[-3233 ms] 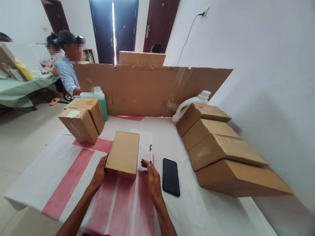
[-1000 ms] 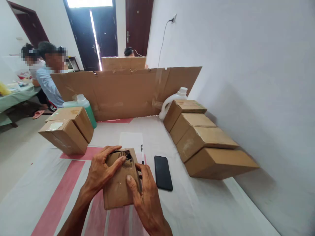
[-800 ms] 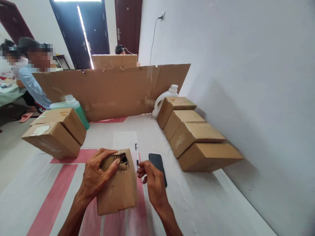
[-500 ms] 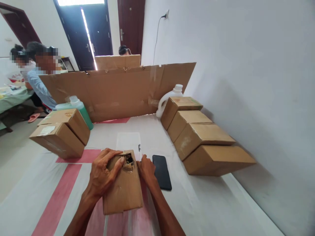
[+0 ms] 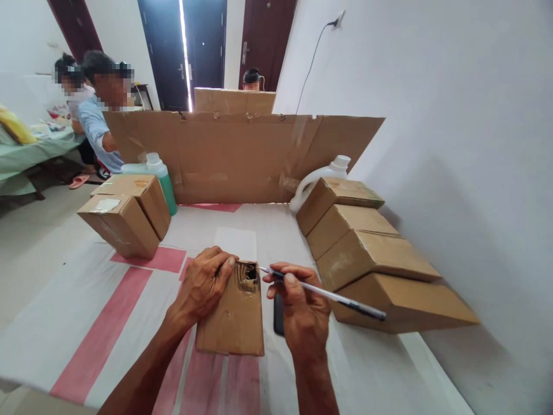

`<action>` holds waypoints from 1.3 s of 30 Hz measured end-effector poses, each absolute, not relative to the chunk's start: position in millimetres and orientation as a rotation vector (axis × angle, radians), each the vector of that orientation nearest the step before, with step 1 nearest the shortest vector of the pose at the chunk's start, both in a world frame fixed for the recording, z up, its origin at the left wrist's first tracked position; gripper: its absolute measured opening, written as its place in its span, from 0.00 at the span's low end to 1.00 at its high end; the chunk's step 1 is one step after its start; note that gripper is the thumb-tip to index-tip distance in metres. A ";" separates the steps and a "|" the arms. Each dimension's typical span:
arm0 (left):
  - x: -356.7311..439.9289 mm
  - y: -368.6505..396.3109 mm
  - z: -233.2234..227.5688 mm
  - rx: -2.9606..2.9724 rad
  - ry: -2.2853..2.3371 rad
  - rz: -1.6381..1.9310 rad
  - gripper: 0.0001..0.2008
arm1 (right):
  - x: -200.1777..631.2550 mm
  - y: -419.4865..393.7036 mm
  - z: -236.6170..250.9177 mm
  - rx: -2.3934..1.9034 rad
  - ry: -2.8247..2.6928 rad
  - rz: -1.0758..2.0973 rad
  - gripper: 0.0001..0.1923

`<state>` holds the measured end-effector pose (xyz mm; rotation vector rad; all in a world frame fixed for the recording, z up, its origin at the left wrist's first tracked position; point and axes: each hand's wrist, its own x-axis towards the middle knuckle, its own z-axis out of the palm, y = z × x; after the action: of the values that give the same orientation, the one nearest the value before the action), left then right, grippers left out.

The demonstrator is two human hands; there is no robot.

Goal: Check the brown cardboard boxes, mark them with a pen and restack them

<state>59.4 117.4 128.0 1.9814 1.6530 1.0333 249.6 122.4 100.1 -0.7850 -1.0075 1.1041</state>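
Here the left hand presses on the torn cardboard box lying on the striped table, while the right hand pinches a pen, tip at the hole. A phone lies half hidden behind that hand, box stacks stand alongside, and no writing is readable.

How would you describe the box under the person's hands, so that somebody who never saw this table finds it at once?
On the table cloth with red stripes, look at the near middle, between the two boxes at the left and the row of four by the wall. The small cardboard box lies flat under the left hand. Only it has a torn hole at its far end, where the pen in the right hand points.
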 end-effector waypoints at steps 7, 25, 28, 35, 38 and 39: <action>64.4 116.5 129.2 2.052 1.661 0.992 0.19 | 234.7 113.5 100.6 -0.877 -1.246 0.993 0.06; 73.1 111.0 129.1 2.122 1.693 0.966 0.17 | 252.4 96.8 114.9 -1.057 -1.523 0.851 0.11; 70.8 110.7 129.4 2.104 1.692 0.987 0.18 | 268.2 98.2 115.0 -1.093 -1.417 0.853 0.12; 50.9 101.8 128.8 2.024 1.619 1.075 0.13 | 283.1 149.3 62.6 -1.633 -1.651 0.941 0.16; 47.4 97.9 127.3 2.042 1.617 1.074 0.11 | 260.1 163.4 25.4 -1.875 -1.836 0.904 0.12; 47.1 97.3 126.8 2.045 1.614 1.082 0.11 | 251.9 165.6 15.4 -1.930 -1.849 0.884 0.10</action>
<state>47.1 97.3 126.8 2.0448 1.6135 1.0818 251.9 165.6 15.4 -1.9298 -1.8488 0.8842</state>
